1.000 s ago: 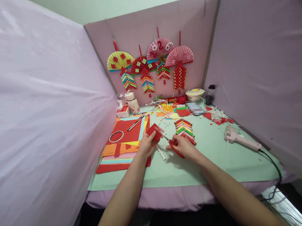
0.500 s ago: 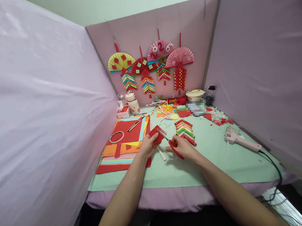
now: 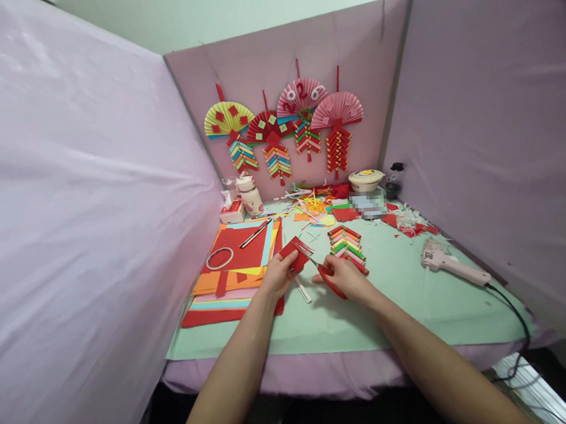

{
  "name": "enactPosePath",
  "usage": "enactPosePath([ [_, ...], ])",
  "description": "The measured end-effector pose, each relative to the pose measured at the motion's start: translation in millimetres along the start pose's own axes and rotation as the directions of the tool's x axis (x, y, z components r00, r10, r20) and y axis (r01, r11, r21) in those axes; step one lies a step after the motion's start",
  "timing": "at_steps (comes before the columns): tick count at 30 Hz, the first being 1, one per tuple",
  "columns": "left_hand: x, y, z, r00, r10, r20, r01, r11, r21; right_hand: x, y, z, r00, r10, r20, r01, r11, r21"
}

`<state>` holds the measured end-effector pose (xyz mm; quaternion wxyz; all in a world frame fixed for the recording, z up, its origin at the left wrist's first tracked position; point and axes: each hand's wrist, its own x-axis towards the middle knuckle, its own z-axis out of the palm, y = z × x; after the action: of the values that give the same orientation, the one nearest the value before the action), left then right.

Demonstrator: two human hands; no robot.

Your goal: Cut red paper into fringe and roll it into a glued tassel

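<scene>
The left hand [image 3: 277, 276] pinches a small red paper piece with a fringed edge [image 3: 294, 251] between thumb and fingers, holding it just above the pale green table mat [image 3: 409, 306] near the middle of the table. The right hand [image 3: 346, 278] is curled around the red-handled metal scissors [image 3: 322, 271]. Their blades point up and left and meet the fringed edge of the paper, but they are too small to tell whether they are parted. A thin white stick [image 3: 302, 288] lies on the mat between the 2 hands. Left of the left hand lies a fanned stack of coloured paper sheets [image 3: 230, 283], with a thin metal ring [image 3: 219, 258] on the top red sheet. Just beyond the right hand sits a tiered ornament of coloured paper strips [image 3: 345, 242]. A pink glue gun [image 3: 449, 264] rests well to the right, and 4 pleated paper fans [image 3: 337, 108] hang on the back wall.
</scene>
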<state>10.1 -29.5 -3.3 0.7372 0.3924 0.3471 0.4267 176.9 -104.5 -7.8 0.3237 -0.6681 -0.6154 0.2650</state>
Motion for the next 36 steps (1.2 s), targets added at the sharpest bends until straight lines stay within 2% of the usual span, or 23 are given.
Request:
enactPosePath([
  [23,1.3,0.1,-2.1,0.999,-0.027,-0.033,0.026,0.999,-0.02,0.2,4.0,2.8,1.0,-0.013,0.009,0.013,0.998,0.057],
  [30,1.8,-0.6,-2.3,0.999,0.021,-0.038,-0.021,1.0,0.004,-2.0,0.7,-0.8,0.998,-0.008,0.064,0.002,0.996,0.087],
  [36,5.4,1.8,-5.1,0.994,0.097,-0.052,-0.099,0.994,-0.04,-2.6,-0.9,-2.3,0.994,0.021,0.103,-0.025,0.999,0.04],
])
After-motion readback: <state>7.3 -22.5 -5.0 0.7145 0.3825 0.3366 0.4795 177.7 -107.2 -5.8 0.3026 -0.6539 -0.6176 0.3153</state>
